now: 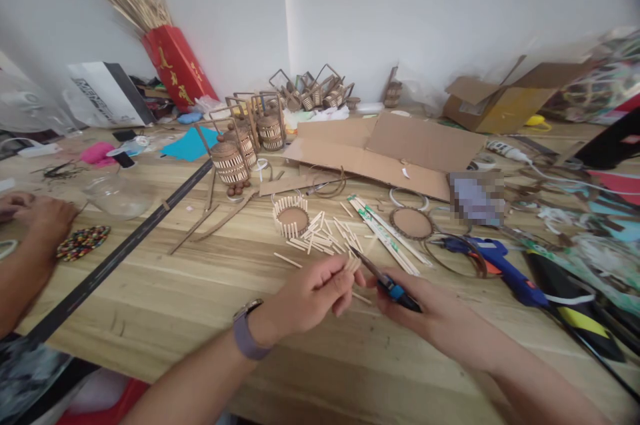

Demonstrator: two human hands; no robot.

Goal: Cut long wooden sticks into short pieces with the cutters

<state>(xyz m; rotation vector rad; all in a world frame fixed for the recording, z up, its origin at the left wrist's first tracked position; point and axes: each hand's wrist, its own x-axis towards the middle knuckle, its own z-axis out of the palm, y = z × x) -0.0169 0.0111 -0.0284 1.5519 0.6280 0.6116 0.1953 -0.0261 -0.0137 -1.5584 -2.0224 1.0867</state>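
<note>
Pale wooden sticks (353, 264), just a small bunch, are pinched in the left hand (317, 293), fingers closed on them, at the near side of the bench (200, 318). The right hand (413, 305) is wrapped around some blue-and-black cutters (395, 290), tips right by the sticks; can't tell if they're actually touching. Just beyond the hands there's a messy pile of short sticks (323, 236), and left of that a round base (293, 219) with more little sticks standing up around its rim. Right of the pile: long green-and-white wrappers (383, 231), then a brown disc (413, 223), then a blue glue gun (507, 268). Opened-out cardboard (425, 145) lies farther back, with little lidded baskets (230, 163) to its left. Way over left, another person's hand (45, 218) is near some colourful beads (84, 243).
</note>
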